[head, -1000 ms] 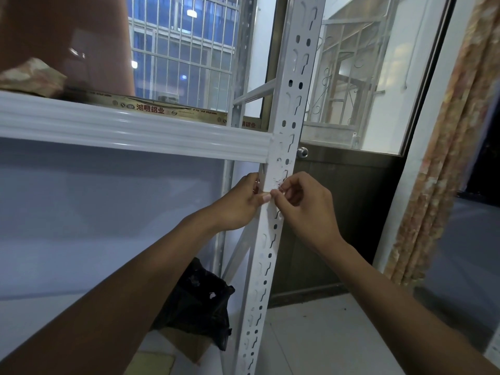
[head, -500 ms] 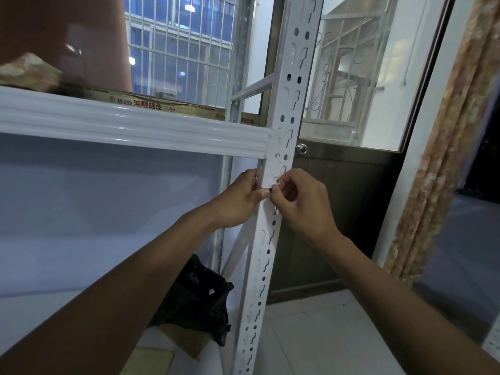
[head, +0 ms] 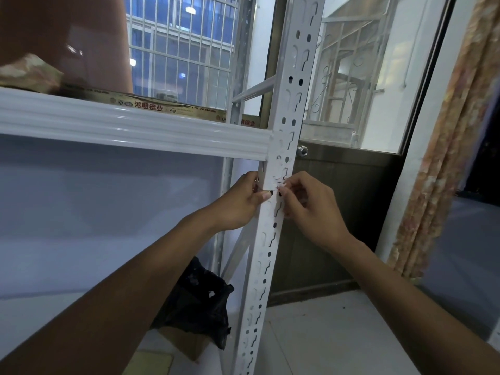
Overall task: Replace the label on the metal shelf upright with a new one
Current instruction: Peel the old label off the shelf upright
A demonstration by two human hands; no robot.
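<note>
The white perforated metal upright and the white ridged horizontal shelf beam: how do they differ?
The upright stands nearly vertical; the beam runs horizontally. The upright is punched with holes and slots; the beam's face is ridged, unpunched. The left hand grips the upright, not the beam. Both are white metal and meet at one joint.

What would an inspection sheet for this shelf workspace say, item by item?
Surface: upright, white, slotted, scuffed at the label spot.
Job's things: label, torn scraps just below the shelf beam; new one not seen.
Clutter: black bag over cardboard, low behind the upright.
Hands: left hand grips the upright, thumb on front; right hand pinches the label.
Cables: nothing seen.
Surroundings: door, barred window, curtain at right.
</note>
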